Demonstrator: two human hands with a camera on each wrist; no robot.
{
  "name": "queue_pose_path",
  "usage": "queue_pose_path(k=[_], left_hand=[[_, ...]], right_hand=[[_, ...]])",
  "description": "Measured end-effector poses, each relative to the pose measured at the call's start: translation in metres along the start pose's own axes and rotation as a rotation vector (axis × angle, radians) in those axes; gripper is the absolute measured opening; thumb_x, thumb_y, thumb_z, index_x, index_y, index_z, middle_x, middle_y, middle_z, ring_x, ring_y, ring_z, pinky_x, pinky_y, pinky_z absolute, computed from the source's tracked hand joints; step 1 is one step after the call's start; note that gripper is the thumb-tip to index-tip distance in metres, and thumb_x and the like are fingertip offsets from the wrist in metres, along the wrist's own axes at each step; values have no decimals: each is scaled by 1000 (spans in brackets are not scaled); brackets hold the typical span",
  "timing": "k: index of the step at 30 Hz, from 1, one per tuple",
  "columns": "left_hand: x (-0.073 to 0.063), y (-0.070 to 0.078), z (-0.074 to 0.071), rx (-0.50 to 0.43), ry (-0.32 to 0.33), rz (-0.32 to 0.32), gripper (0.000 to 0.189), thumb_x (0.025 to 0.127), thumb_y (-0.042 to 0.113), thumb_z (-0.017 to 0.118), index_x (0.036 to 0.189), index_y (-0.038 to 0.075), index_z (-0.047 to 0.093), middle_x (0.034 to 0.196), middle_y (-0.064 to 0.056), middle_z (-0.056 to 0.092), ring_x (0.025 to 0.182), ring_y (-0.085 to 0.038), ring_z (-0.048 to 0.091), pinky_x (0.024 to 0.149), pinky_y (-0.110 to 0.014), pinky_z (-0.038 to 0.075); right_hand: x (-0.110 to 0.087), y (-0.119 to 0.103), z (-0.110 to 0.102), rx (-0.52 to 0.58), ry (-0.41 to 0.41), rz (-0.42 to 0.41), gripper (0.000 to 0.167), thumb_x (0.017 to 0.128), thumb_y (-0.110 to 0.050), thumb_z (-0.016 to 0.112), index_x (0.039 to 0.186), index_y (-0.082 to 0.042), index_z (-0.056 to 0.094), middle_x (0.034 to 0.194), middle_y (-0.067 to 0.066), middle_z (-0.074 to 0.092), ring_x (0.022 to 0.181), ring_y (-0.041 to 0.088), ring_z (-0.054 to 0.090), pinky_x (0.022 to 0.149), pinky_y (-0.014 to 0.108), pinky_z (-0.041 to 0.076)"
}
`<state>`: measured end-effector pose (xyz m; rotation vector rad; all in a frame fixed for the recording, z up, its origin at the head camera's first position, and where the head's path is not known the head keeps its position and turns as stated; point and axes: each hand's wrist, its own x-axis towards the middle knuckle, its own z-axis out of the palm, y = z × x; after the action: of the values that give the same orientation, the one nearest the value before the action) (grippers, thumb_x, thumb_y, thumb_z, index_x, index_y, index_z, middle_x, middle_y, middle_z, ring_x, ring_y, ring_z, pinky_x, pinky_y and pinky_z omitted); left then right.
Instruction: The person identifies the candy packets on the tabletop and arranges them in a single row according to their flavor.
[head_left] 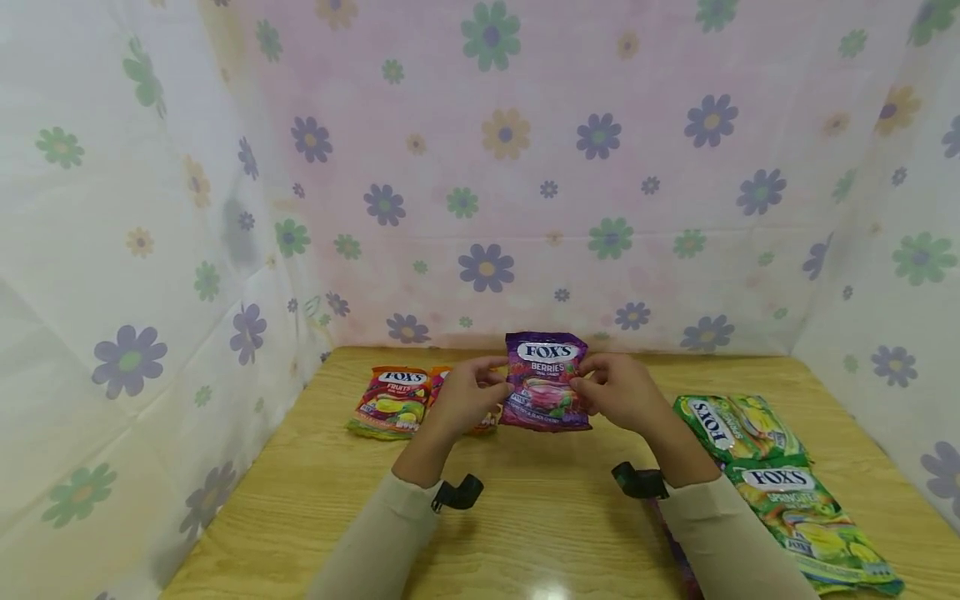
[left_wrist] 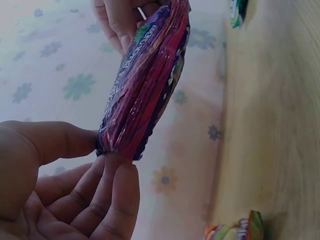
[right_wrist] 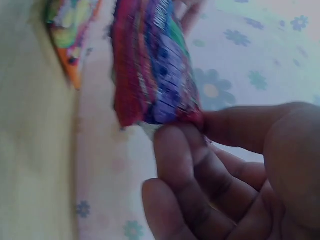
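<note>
Both hands hold up a purple bag of Fox's Berries candy (head_left: 546,383), its printed front facing the head camera. My left hand (head_left: 461,400) pinches the bag's left edge between thumb and fingers. On the opposite edge, my right hand (head_left: 622,392) has the same kind of pinch. The left wrist view shows the bag (left_wrist: 142,90) from its narrow side, with the thumb on one face and fingertips on the other. In the right wrist view, the bag's lower end (right_wrist: 160,95) sits between thumb and index finger.
Orange Fox's Fruits bags (head_left: 393,402) lie behind the left hand, one partly covered by it. To the right are two green Fox's bags (head_left: 738,427) on the wooden table (head_left: 525,517). Another purple wrapper (head_left: 678,554) shows beside the right forearm. Flowered cloth (head_left: 555,208) walls the back and sides.
</note>
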<state>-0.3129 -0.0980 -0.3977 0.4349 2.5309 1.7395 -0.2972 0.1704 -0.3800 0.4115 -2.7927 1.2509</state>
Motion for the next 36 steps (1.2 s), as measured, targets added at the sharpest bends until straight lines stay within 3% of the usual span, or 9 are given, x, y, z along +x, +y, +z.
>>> queue_pose_path(k=[5, 9, 13, 17, 20, 27, 36], left_hand=[[3, -9, 3, 29, 66, -19, 36, 97, 16, 73, 133, 15, 69, 108, -9, 73, 88, -26, 71, 73, -33, 64], [6, -19, 4, 17, 96, -48, 28, 97, 15, 73, 125, 14, 72, 107, -7, 73, 88, -21, 70, 74, -35, 64], [7, -26, 6, 36, 119, -71, 20, 96, 14, 74, 116, 13, 74, 103, -6, 73, 88, -21, 69, 73, -35, 63], [8, -31, 6, 64, 136, -74, 16, 94, 13, 76, 111, 13, 75, 101, -4, 74, 89, -20, 69, 74, -33, 63], [10, -35, 6, 76, 141, -72, 17, 94, 11, 76, 110, 13, 75, 103, -3, 75, 93, -20, 70, 80, -35, 63], [13, -41, 7, 79, 144, -90, 23, 92, 7, 75, 114, 12, 74, 110, -7, 75, 98, -22, 72, 85, -39, 63], [16, -47, 10, 78, 123, -162, 32, 91, 7, 75, 122, 13, 71, 119, -7, 72, 104, -23, 71, 90, -40, 62]], right_hand=[[4, 7, 16, 1, 54, 7, 30, 102, -22, 67, 125, -4, 69, 79, 4, 72, 67, 18, 72, 53, 35, 53], [7, 12, 29, -6, 80, 29, 31, 102, -24, 67, 126, -6, 70, 79, 3, 71, 69, 20, 72, 52, 34, 52], [8, 17, 38, 18, 89, 52, 32, 101, -24, 67, 128, -7, 70, 83, 5, 73, 75, 26, 74, 56, 33, 54], [10, 21, 42, 41, 95, 64, 34, 101, -22, 67, 132, -8, 69, 90, 6, 75, 76, 20, 73, 62, 31, 57], [13, 25, 45, 62, 91, 62, 35, 101, -19, 66, 135, -9, 67, 95, 7, 75, 80, 18, 72, 67, 31, 59], [17, 32, 53, 118, 42, 81, 46, 100, -16, 66, 145, -12, 59, 105, 10, 73, 96, 25, 70, 69, 32, 58], [21, 45, 67, 211, -35, 135, 61, 97, -8, 67, 155, -11, 48, 107, 11, 66, 94, 22, 69, 66, 30, 53]])
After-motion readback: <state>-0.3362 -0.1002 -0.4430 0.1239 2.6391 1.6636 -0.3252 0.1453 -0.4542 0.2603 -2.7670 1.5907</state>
